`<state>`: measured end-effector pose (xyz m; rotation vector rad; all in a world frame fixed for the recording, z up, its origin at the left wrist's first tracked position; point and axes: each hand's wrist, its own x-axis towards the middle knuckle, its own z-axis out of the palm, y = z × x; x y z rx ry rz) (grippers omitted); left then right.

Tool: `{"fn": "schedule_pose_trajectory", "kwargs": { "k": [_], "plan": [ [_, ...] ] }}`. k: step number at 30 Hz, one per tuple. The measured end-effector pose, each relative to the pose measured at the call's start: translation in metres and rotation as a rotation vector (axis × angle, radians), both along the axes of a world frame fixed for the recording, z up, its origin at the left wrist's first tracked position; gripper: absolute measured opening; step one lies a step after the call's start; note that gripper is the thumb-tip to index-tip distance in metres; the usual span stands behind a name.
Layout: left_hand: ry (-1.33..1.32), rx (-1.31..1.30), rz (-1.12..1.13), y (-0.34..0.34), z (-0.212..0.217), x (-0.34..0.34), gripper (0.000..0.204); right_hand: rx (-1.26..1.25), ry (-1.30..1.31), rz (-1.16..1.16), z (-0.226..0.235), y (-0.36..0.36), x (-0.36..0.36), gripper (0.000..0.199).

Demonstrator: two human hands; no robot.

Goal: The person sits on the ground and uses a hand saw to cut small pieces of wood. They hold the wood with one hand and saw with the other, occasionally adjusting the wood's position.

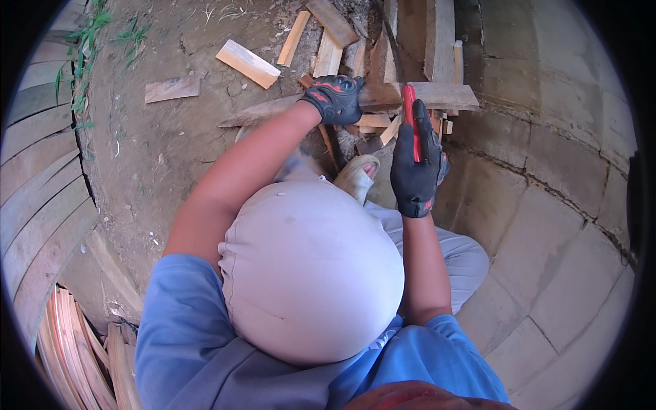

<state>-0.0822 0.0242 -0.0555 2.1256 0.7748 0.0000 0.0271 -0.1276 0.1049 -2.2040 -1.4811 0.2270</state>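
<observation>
My left hand [336, 97], in a black glove with red marks, presses down on a long wooden plank [437, 94] that lies across the ground in front of me. My right hand [417, 171], gloved the same way, grips a red-handled tool [411, 119] held upright just this side of the plank; its working end is hidden. My raised knee in pale trousers [311, 266] fills the middle, and my foot in a light sandal [359, 176] rests below the plank.
Several cut wood offcuts [247, 63] lie on the bare dirt beyond the plank, with more boards [437, 34] stacked behind. Stone paving blocks [547, 205] are on the right. Curved planks [41, 178] and thin wood strips [75, 348] sit at the left.
</observation>
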Motion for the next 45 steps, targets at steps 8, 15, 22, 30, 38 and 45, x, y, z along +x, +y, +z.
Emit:
{"fn": "schedule_pose_trajectory", "kwargs": {
  "k": [8,15,22,30,38,45],
  "plan": [
    [-0.008,0.076,0.07,-0.006,-0.002,-0.003,0.055,-0.177,-0.098,0.045,0.083,-0.134,-0.02,0.043],
    [-0.055,0.196,0.138,-0.023,-0.009,-0.002,0.053,-0.181,0.054,-0.047,0.069,-0.088,-0.01,0.044],
    [-0.015,0.195,0.148,-0.026,-0.013,0.004,0.057,-0.261,0.061,-0.13,0.015,0.019,-0.008,0.04],
    [-0.039,0.245,0.184,-0.026,-0.01,0.005,0.043,-0.316,-0.129,0.075,0.121,-0.192,-0.03,0.049],
    [-0.012,0.248,0.17,-0.026,-0.018,0.008,0.056,-0.129,-0.079,0.076,0.004,-0.038,-0.003,0.044],
    [0.002,0.236,0.181,-0.027,-0.019,0.003,0.066,-0.101,-0.119,0.121,0.027,-0.093,0.004,0.054]
  ]
}}
